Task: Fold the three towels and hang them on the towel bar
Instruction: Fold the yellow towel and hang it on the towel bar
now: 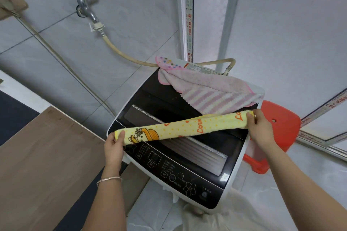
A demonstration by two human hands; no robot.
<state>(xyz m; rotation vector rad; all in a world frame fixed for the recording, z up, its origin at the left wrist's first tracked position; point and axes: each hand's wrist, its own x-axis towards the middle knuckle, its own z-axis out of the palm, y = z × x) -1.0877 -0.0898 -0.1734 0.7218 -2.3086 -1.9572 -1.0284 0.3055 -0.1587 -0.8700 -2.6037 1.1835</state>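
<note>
Head view: yellow cartoon-print towel (185, 127) stretched over the black-topped white washing machine (189, 174).
Left hand (113, 146) pinches the folded strip's near end, right hand (260, 127) clamps the far end, towel taut above the machine's lid. Pink striped fluffy towel (212, 90) lies draped across the machine's back edge; red plastic stool (277, 127) sits just beside the machine.

Left hand (113, 144): near left, forearm reaching up, fingers pinched shut, thumb on top.
Right hand (260, 127): farther right, forearm stretched forward, fingers curled closed, thumb pressing inward.
Left wrist: bracelet (109, 180).
</note>
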